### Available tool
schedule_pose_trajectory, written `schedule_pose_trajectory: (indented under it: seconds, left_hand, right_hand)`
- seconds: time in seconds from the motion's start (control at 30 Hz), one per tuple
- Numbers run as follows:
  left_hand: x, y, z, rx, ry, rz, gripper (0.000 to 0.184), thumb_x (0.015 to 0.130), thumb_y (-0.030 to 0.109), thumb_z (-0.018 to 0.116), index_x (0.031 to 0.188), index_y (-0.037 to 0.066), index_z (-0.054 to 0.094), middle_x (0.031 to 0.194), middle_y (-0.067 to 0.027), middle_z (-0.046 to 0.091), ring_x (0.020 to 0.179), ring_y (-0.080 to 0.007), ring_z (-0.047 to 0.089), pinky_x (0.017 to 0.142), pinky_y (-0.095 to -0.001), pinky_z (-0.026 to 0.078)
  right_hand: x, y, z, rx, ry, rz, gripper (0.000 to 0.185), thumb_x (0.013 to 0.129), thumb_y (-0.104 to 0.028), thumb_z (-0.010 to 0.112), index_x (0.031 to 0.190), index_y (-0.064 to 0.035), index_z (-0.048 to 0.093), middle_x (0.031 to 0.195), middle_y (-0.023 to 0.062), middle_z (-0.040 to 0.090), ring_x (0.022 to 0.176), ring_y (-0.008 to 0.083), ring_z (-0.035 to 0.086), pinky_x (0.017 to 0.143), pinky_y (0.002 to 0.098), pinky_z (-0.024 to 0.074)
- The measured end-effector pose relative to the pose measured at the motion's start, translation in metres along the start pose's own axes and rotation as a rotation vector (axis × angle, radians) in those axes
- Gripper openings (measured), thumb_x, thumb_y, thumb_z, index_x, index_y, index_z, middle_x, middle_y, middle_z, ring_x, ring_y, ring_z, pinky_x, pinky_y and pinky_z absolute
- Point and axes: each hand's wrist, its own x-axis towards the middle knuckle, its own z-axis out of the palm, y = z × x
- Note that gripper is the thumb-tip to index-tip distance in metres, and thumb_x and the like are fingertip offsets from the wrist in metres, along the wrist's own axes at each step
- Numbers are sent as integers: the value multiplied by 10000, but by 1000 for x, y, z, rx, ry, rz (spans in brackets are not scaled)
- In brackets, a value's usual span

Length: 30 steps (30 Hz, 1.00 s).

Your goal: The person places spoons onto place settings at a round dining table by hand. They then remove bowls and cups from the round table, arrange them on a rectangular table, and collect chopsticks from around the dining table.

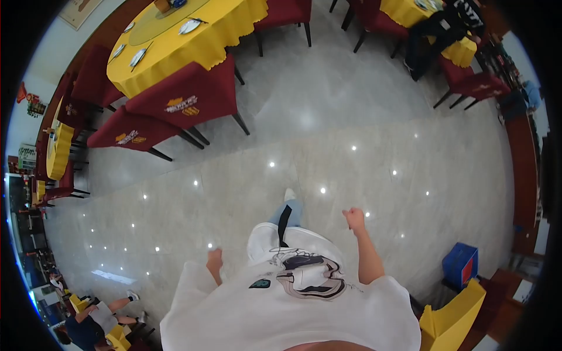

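My left hand (pixel 215 258) hangs low beside my white T-shirt (pixel 246 316), over the tiled floor. Its fingers are small and unclear in this view. On the other side, my right hand (pixel 353 219) swings out in front of the body with its fingers curled in and one digit sticking out to the left. Nothing shows in this hand. Between the two hands, one leg in light blue trousers (pixel 297 212) and a white shoe (pixel 289 194) reach forward. A black strap (pixel 284 225) dangles from my waist.
Shiny grey tiles (pixel 304 149) lie ahead. At upper left stands a round table with a yellow cloth (pixel 216 44) and dark red chairs (pixel 181 99). One person (pixel 448 32) is at upper right, another (pixel 93 319) at lower left. A blue box (pixel 460 263) stands at right.
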Motion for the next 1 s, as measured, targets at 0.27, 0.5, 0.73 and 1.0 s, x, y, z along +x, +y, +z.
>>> schedule_pose_trajectory:
  seconds: [0.27,0.5,0.73,1.0]
  left_hand:
    - [295,289,-457,-993,284,276,341,820,304,545,733,-24,576,694,-188,577,643,-280,550,602,-402,426]
    - [513,322,-542,-836,89,68,362,792,341,568,843,-12,630,829,-214,631,778,-325,609,684,-411,459]
    - [543,246,-527,-881,-78,-691,330,777,261,587,925,-31,624,830,-170,634,617,-288,605,493,-428,458]
    - [704,255,-635,-955,83,-912,339,772,266,559,835,-55,650,913,-260,627,894,-374,611,728,-440,485]
  right_hand:
    - [95,14,-54,-143,-111,401,284,738,-216,636,694,58,578,566,156,527,430,283,559,362,388,464]
    - [273,-39,-131,-226,-269,153,314,745,-233,671,746,68,581,649,156,552,512,281,560,374,407,468]
    - [540,-218,-229,-255,-239,241,416,813,-327,605,768,86,571,631,181,553,552,311,610,423,387,517]
    - [814,-603,-271,-253,-89,-170,390,819,-286,613,612,26,505,517,110,505,418,214,525,358,353,416]
